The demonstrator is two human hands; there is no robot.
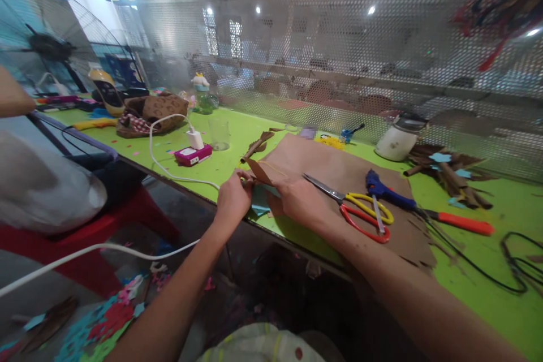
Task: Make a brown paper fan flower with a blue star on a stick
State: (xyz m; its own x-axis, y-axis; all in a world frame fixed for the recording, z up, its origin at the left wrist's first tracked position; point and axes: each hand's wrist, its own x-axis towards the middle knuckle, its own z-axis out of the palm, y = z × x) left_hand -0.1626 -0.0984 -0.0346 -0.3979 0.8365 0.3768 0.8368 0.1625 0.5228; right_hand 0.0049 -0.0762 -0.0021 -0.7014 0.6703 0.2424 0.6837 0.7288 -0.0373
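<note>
Two hands meet on a small brown paper piece at the green counter's (237, 153) near edge.
Left hand (232, 199) and right hand (297, 199) pinch the pointed brown paper piece (257, 171), both grips closed, its tip pointing away towards the mesh.
</note>
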